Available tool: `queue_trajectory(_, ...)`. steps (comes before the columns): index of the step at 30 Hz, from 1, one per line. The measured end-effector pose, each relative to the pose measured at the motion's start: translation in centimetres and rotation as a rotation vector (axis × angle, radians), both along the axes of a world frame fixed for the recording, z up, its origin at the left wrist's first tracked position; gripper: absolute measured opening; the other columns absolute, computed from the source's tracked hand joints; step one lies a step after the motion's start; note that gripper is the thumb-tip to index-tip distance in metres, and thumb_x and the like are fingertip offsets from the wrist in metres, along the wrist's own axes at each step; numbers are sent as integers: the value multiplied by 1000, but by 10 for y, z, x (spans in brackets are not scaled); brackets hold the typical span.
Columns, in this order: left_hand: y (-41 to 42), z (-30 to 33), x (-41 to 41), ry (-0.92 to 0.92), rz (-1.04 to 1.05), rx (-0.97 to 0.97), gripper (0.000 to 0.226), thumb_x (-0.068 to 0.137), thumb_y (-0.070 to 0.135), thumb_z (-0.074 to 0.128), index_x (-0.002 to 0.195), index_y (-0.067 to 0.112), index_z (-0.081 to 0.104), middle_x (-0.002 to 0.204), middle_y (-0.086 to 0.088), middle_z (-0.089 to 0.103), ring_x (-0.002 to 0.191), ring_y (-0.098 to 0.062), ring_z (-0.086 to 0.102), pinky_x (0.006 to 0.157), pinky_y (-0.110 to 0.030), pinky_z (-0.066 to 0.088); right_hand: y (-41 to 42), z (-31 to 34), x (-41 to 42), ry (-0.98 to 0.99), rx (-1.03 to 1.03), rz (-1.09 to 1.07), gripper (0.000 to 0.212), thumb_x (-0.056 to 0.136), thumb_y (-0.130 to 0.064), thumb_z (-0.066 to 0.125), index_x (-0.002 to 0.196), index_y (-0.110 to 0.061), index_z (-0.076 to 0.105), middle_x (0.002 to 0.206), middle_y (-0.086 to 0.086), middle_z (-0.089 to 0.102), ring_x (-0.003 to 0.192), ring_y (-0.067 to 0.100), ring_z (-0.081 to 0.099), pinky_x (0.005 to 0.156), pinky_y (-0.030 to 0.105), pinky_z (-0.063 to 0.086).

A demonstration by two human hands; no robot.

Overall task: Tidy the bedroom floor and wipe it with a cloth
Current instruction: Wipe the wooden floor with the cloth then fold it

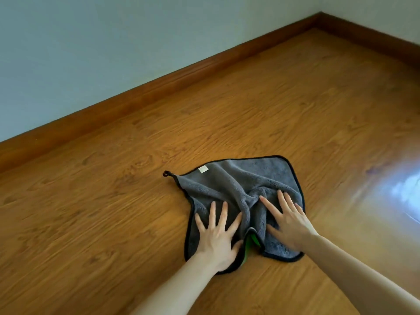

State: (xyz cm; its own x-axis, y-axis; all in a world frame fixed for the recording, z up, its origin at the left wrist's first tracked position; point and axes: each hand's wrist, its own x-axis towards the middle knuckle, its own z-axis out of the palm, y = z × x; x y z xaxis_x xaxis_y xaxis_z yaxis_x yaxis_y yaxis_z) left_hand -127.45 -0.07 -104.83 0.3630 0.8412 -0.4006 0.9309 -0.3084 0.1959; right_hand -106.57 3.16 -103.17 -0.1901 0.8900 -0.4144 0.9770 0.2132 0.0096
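grey cloth [238,192] is bunched under my left hand [218,233] and right hand [288,221], each grip spread flat; pushing toward 12 o'clock may ruck it, leaving floor [113,212] unwiped.

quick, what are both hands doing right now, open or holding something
Left hand: open, fingers spread, pressing flat on the grey cloth.
Right hand: open, fingers straight, pressing flat on the same cloth.
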Motion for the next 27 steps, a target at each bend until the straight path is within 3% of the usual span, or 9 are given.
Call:
queue_trajectory(5, 0, -12, 28, -10, -35, 90, 79, 70, 59, -9, 145, 36, -15, 155, -8, -23, 136, -33, -32, 103, -68, -11, -21, -4, 11, 21, 44, -81, 74, 96, -50, 29, 139, -33, -28, 157, 14, -14, 144, 32, -13, 118, 44, 6)
queue_trajectory(8, -6, -15, 7, -17, 8, 173, 73, 79, 58, 14, 148, 32, 14, 157, -9, 14, 142, -34, 1, 102, -69, 15, -32, -7, -6, 28, 47, -89, 66, 90, -57, 12, 141, -37, -25, 156, 15, -17, 143, 34, -17, 116, 48, 3)
queue_trajectory(10, -12, -13, -13, 14, 2, 175, 69, 82, 55, 24, 146, 32, 21, 155, -8, 20, 142, -34, 12, 101, -68, 23, -43, -9, -27, 70, 48, -82, 70, 76, -62, -5, 140, -41, -24, 155, 18, -18, 141, 35, -20, 114, 52, 2)
queue_trajectory(11, -17, -14, -25, 27, -11, 197, 68, 82, 53, 25, 146, 31, 22, 155, -7, 19, 142, -34, 13, 100, -68, 25, -50, -10, -40, 68, 53, -67, 72, 75, -62, -3, 142, -41, -18, 155, 20, -13, 142, 37, -15, 113, 56, 7)
queue_trajectory(14, -40, -8, -64, 16, -16, 194, 71, 75, 51, 34, 142, 28, 37, 146, -8, 41, 133, -34, 30, 86, -63, 45, -73, -12, -70, 50, 67, 1, 66, 84, -57, 27, 146, -32, 28, 143, 25, 40, 131, 46, 37, 89, 61, 46)
queue_trajectory(16, -68, -17, -94, 39, -65, 183, 78, 75, 56, 36, 147, 28, 24, 146, -6, 40, 133, -34, 29, 83, -59, 49, -94, -19, -84, 68, 101, 122, 63, 86, -56, 33, 143, -30, 35, 137, 23, 48, 131, 44, 35, 85, 58, 49)
queue_trajectory(19, -109, -28, -141, 74, -118, 179, 91, 71, 70, 38, 147, 30, 8, 155, -3, 19, 138, -30, 18, 79, -58, 48, -121, -28, -104, 146, 146, 347, 77, 75, -63, 42, 144, -34, 30, 139, 22, 42, 136, 37, 18, 93, 59, 41)
queue_trajectory(23, -131, -24, -189, 136, 0, 128, 99, 62, 76, 41, 147, 34, 10, 157, 1, 11, 143, -25, 9, 80, -52, 49, -122, -24, -152, 144, 83, 521, 83, 70, -69, 39, 145, -39, 21, 137, 15, 47, 129, 36, 41, 82, 54, 47)
queue_trajectory(27, -127, -18, -215, 144, 190, 75, 93, 68, 74, 34, 148, 34, 5, 157, 2, 14, 141, -27, 15, 82, -49, 49, -95, -21, -202, 126, -46, 567, 75, 69, -65, 37, 140, -42, 35, 134, 13, 54, 122, 32, 53, 80, 59, 51)
